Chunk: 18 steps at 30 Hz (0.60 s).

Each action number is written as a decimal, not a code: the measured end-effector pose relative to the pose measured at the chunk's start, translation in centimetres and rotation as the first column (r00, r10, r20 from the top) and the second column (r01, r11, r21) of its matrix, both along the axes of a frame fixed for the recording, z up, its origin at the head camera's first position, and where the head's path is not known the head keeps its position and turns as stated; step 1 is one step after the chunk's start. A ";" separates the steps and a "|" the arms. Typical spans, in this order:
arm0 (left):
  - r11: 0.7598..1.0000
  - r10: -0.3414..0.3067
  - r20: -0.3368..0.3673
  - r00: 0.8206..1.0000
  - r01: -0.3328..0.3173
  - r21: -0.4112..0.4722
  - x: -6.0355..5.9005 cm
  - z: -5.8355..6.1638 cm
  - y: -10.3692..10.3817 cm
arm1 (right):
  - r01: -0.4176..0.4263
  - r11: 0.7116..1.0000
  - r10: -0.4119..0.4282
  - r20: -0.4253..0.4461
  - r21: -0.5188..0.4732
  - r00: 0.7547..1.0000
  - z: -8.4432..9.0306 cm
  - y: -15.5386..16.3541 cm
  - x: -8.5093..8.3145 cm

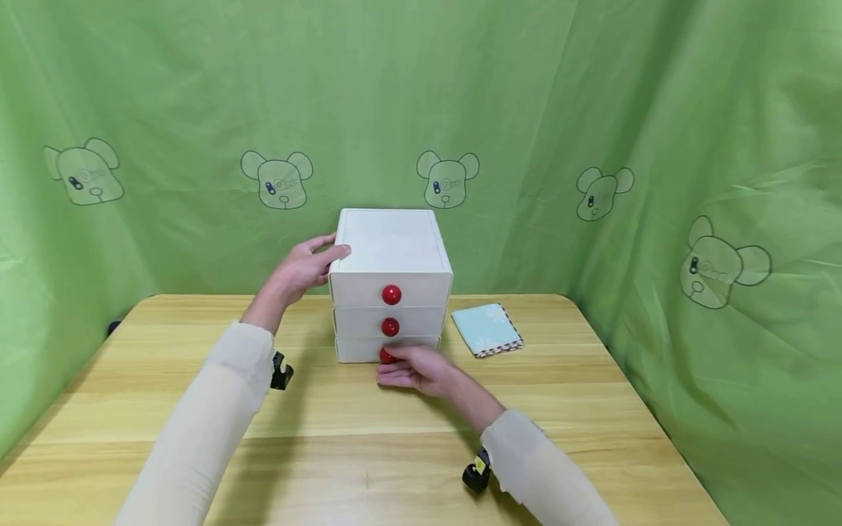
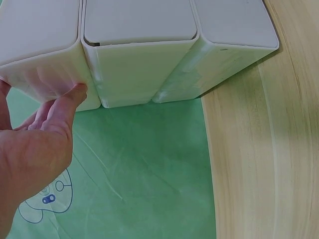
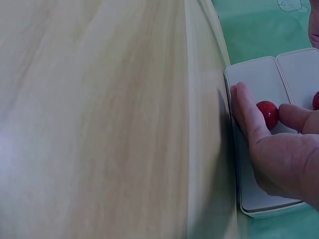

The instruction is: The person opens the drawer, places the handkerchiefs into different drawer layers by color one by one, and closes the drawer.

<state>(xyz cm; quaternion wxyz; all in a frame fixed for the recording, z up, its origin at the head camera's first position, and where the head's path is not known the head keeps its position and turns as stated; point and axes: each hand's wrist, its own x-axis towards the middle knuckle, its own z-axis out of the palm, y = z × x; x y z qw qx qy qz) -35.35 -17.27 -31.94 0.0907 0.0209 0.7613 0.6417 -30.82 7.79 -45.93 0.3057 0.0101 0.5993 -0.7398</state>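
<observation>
While the right hand (image 1: 416, 372) lies low on the desk (image 1: 368, 453) at the foot of the white drawer unit (image 1: 389, 252), its grip closes on the bottom red knob (image 3: 268, 113): in the right wrist view the forefinger lies along one side of the knob and the thumb (image 3: 295, 116) comes up on the other, so the knob sits pinched between them. That knob belongs to the bottom drawer (image 1: 358, 349), which stands shut, flush with the two drawers above the grip. Straight above the pinched knob are the middle red knob (image 1: 390, 327) and the top red knob (image 1: 391, 294), both untouched.

Higher and to the far side of that grip, the left hand (image 1: 304, 269) rests against the unit's upper left corner, fingers straight and spread, thumb tip on the top edge; the left wrist view shows the thumb (image 2: 70, 102) pressed flat to the white side wall.

Beyond the right grip, just beside the unit, a folded pale blue cloth (image 1: 487, 330) lies flat on the desk. A green curtain with bear prints (image 1: 658, 131) hangs behind everything.
</observation>
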 end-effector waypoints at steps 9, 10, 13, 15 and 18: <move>1.000 0.000 -0.009 1.000 0.000 -0.006 -0.1 0.0 0.0 | 0.030 1.000 -0.030 0.003 0.006 1.000 -0.1 -0.1 0.0; 1.000 0.000 -0.008 1.000 0.000 -0.005 -0.1 0.0 0.0 | 0.029 1.000 -0.029 -0.002 0.006 1.000 -0.1 -0.1 0.0; 1.000 0.000 -0.007 1.000 0.000 -0.003 -0.1 0.0 0.0 | 0.027 1.000 -0.027 -0.003 0.004 1.000 -0.1 -0.1 0.1; 1.000 0.000 -0.005 1.000 0.000 0.003 -0.1 0.0 0.0 | 0.029 1.000 -0.029 -0.006 0.006 1.000 -0.1 -0.1 0.2; 1.000 -0.005 -0.004 1.000 0.005 0.001 0.0 0.0 0.1 | 0.038 0.999 -0.038 0.001 0.012 0.999 0.0 -0.1 0.3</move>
